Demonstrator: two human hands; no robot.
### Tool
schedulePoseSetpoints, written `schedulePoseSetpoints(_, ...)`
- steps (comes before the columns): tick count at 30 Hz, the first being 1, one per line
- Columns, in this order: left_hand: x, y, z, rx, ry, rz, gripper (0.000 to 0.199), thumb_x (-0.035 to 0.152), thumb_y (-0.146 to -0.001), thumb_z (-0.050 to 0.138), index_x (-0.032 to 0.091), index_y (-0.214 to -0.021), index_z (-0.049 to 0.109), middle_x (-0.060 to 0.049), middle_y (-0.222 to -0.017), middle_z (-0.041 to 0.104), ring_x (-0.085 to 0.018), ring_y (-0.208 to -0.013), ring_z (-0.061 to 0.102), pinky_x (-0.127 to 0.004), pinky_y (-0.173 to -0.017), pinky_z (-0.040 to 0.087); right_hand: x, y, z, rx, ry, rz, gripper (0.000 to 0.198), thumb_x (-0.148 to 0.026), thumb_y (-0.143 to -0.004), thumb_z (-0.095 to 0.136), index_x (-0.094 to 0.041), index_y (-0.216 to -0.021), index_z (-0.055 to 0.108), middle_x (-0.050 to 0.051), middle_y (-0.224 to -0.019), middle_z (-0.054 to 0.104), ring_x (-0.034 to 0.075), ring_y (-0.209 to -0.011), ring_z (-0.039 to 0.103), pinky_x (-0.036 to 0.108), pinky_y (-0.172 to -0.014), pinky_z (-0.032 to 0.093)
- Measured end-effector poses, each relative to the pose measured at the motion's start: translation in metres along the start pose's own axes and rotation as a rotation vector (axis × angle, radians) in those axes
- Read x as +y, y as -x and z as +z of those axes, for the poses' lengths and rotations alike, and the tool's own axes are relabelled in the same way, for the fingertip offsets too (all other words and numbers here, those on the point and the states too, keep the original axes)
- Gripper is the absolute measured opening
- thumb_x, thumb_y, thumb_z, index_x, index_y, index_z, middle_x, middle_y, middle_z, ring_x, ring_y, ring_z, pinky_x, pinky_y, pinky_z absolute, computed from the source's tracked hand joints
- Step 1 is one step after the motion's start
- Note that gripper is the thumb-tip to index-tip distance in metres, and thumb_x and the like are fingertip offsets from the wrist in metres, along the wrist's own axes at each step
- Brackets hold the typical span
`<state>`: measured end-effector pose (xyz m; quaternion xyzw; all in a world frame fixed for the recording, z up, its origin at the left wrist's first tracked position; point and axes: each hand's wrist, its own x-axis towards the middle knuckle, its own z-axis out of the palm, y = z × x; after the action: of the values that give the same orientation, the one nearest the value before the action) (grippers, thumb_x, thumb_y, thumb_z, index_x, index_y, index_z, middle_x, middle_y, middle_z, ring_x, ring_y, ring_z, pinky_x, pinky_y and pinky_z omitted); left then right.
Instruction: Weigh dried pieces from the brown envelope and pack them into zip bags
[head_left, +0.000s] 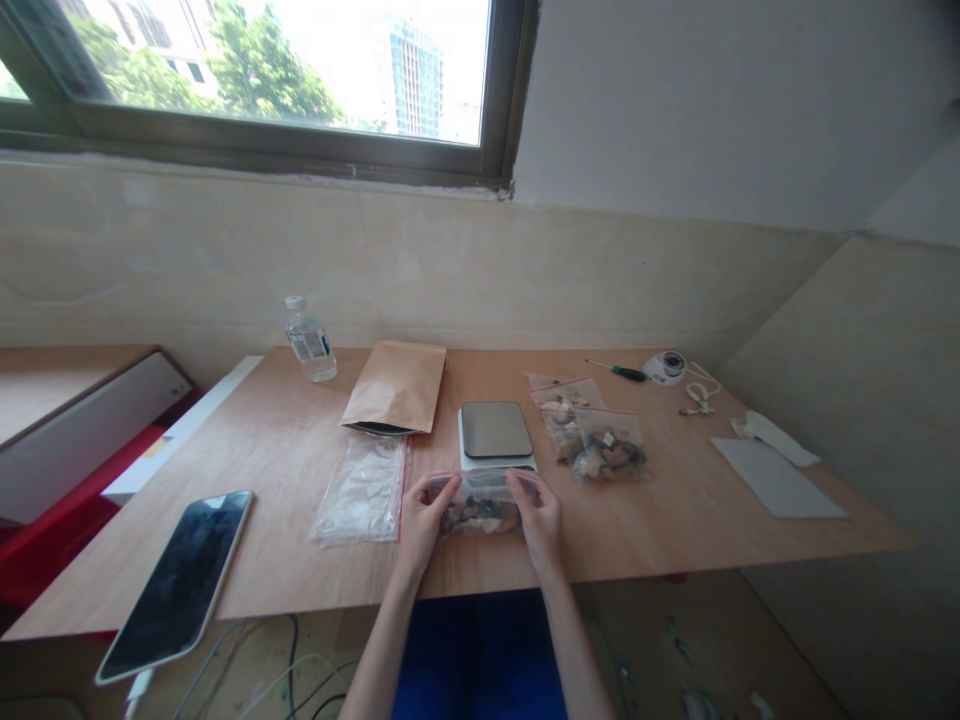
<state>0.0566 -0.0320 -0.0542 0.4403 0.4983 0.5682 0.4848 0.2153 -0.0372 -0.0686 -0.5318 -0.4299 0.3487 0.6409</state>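
Between my hands is a clear zip bag [481, 512] with brown and dark dried pieces in it, close to the table's front edge. My left hand [426, 510] pinches the bag's top edge at its left end. At the right end, my right hand [538, 508] pinches the same edge between thumb and fingers. Just behind the bag sits a digital kitchen scale [496, 430] with a bare metal plate; the bag and hands partly cover its front. A stack of flat clear zip bags [364, 492] lies beside my left hand. Filled zip bags [611, 445] rest to the right of the scale.
An open brown paper pouch [397, 385] and a water bottle [310, 340] are at the back left. A phone [180, 585] on a cable overhangs the front left edge. At the right are a screwdriver [628, 373], a small white camera [666, 368] and a white sheet [776, 478].
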Motion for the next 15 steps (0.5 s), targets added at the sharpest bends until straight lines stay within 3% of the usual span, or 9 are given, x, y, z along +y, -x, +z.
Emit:
schedulePoseSetpoints(11, 0.0032, 0.004, 0.0012, 0.017, -0.009, 0.013, 0.026, 0.039, -0.069, 0.07, 0.015, -0.079, 0.071, -0.006, -0.079, 0.072, -0.02, -0.077, 0.066, -0.029, -0.071, 0.051, 0.0013, 0.0004, -0.0024, 0.047, 0.014, -0.03, 0.027, -0.042, -0.074, 0.066, -0.016, -0.078, 0.066, 0.004, -0.079, 0.066, 0.019, -0.078, 0.062, 0.031, -0.073, 0.05)
schedulePoseSetpoints(15, 0.0055, 0.0035, 0.0019, -0.018, -0.001, -0.029, 0.027, 0.039, -0.069, 0.07, 0.015, -0.081, 0.072, -0.007, -0.079, 0.072, -0.02, -0.075, 0.066, -0.028, -0.069, 0.051, -0.0003, 0.0015, -0.0029, -0.024, -0.024, 0.012, 0.025, -0.042, -0.074, 0.066, -0.017, -0.079, 0.064, 0.002, -0.076, 0.066, 0.018, -0.074, 0.063, 0.03, -0.071, 0.051)
